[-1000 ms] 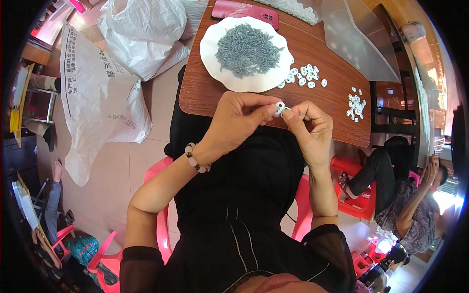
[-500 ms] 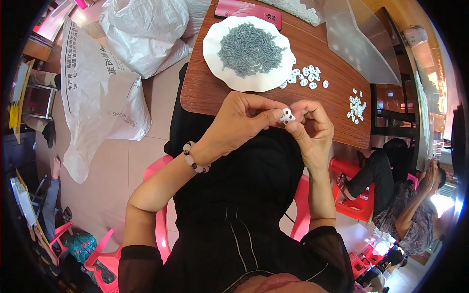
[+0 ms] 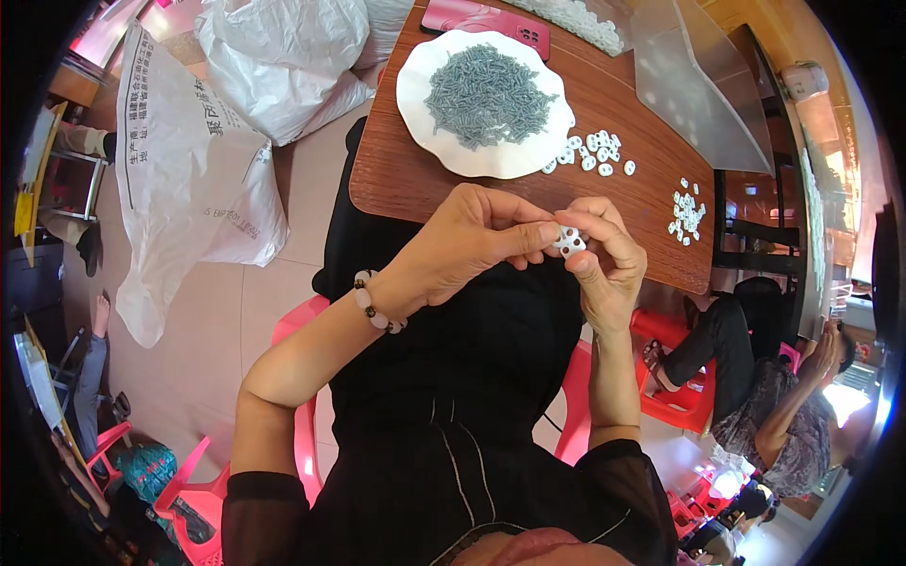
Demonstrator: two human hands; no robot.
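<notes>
Just beyond my lap, in front of the table's near edge, both hands meet around a small white plastic piece with several round holes. My left hand, with a beaded bracelet on its wrist, pinches the piece's left side between thumb and fingers. On the other side my right hand grips it with bent fingers and thumb. Fingertips hide part of the piece. Beyond them stands a white scalloped plate heaped with small grey-blue pins. Loose white two-hole pieces lie beside the plate, partly against its rim.
A smaller pile of white parts lies at the table's right. A pink phone is behind the plate, and a clear plastic panel stands at the far right. White sacks fill the left floor. Another person sits at right.
The white piece has turned and shifted slightly right and down between my fingers, so more of its holes show. Both hands still hold it.
</notes>
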